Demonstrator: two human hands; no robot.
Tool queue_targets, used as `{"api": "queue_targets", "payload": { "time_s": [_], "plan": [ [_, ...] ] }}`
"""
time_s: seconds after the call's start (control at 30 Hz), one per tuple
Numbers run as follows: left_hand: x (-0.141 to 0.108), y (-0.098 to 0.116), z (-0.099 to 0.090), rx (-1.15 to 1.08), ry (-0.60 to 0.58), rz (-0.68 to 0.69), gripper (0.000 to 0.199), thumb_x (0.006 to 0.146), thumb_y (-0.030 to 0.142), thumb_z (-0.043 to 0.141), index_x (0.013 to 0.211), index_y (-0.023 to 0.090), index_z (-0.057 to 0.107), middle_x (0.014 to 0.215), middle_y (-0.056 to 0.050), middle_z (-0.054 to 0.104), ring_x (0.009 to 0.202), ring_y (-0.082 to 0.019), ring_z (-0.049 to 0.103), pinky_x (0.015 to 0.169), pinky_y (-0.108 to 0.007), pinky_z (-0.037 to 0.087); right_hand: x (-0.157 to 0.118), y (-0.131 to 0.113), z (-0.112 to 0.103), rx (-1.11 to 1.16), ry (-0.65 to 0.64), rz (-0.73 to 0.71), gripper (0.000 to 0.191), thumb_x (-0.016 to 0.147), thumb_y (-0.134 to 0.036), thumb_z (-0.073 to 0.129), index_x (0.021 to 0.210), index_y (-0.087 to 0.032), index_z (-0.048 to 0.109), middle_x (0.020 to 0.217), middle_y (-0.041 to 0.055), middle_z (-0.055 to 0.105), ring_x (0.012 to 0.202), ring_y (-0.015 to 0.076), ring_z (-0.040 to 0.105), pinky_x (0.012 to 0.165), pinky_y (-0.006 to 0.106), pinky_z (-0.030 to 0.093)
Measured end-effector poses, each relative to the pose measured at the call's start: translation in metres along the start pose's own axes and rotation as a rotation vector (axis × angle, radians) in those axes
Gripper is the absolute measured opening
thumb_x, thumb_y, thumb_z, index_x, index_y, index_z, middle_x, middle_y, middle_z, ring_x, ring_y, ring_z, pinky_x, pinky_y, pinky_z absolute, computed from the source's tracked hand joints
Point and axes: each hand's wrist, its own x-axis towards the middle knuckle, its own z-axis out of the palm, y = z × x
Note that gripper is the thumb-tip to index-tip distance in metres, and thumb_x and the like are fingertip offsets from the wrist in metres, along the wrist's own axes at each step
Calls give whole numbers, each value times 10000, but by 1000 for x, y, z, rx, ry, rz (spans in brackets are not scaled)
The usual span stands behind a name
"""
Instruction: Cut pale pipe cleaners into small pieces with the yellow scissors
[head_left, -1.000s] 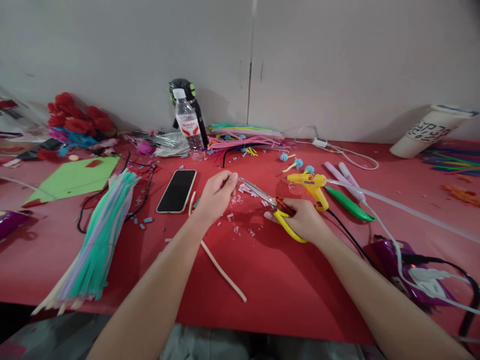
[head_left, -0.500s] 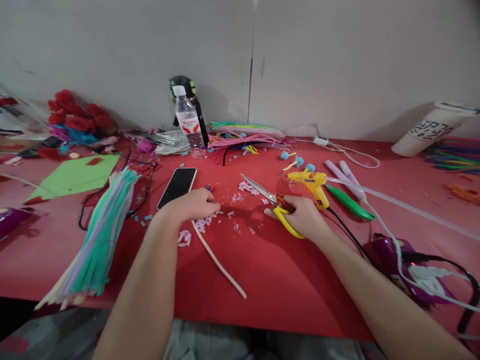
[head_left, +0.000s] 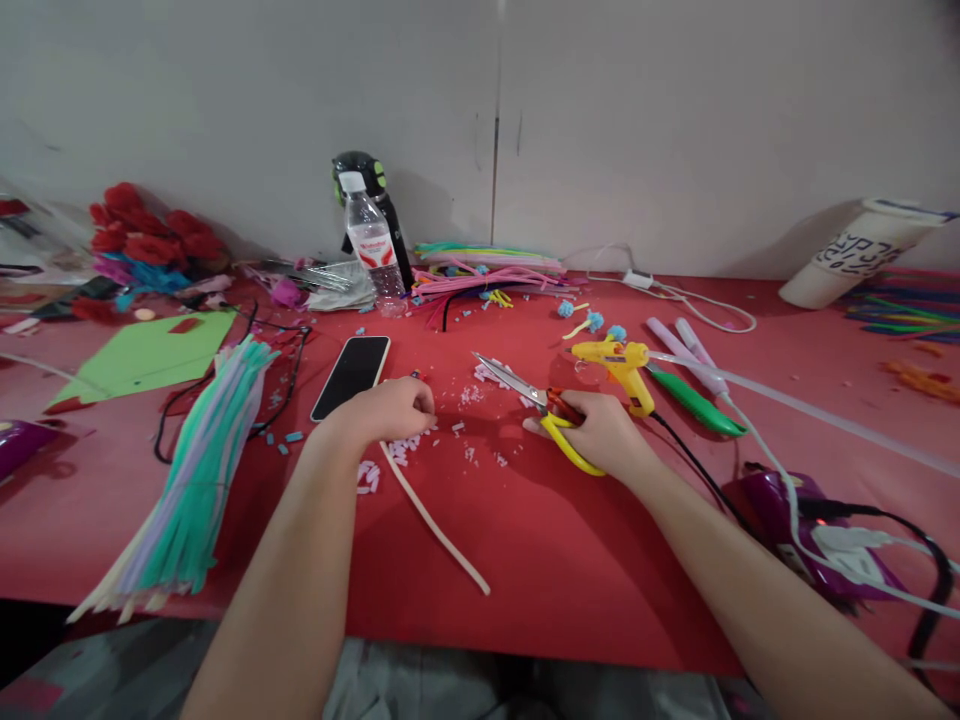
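Observation:
My left hand [head_left: 388,408] is closed with curled fingertips, low over the red table beside small cut lilac pieces [head_left: 405,450]. What its fingers hold, if anything, I cannot make out. A cream pipe cleaner [head_left: 435,528] runs from beneath that hand towards the table's front edge; its far end is hidden. My right hand [head_left: 600,432] grips scissors [head_left: 517,380] with yellow and red handles. Their blades look nearly together and point to the upper left, over more lilac pieces [head_left: 491,372]. A black-screened phone [head_left: 351,378] lies just behind my left hand.
A yellow glue gun [head_left: 619,365] and a green-handled tool [head_left: 697,402] lie beyond my right hand. On the left is a bundle of teal, lilac and cream pipe cleaners [head_left: 199,490]. A bottle [head_left: 375,250] stands at the back. Cables cross a purple power strip [head_left: 810,540].
The view has shifted slightly, moving everything a little to the left. My left fingertips look more tightly curled. My right hand still holds the scissors in nearly the same place.

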Motion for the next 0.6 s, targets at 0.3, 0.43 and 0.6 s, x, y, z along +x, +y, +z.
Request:
{"api": "queue_targets", "payload": {
  "time_s": [0.3,0.43,0.6],
  "plan": [
    [-3,13,-1,71,-42,133,195,706,364,633,799,210,709,827,-58,729,703,-201,647,604,-261,430,1,1,1,-2,2,3,591,670,-689,680,595,-200,357,549,-54,336,528,88,282,471,234,230],
    [-1,21,6,194,-126,96,255,746,431,626,852,217,713,907,-54,743,770,-203,659,637,-263,438,0,1,1,-4,-4,10,610,657,-699,684,592,-200,339,545,-56,323,530,87,269,472,232,227],
    [2,22,11,248,-173,61,274,758,450,623,899,228,699,958,-52,746,821,-215,671,676,-283,446,0,0,1,-13,-1,10,602,661,-691,682,588,-202,338,544,-54,315,532,90,274,471,235,222]
  ]
}}
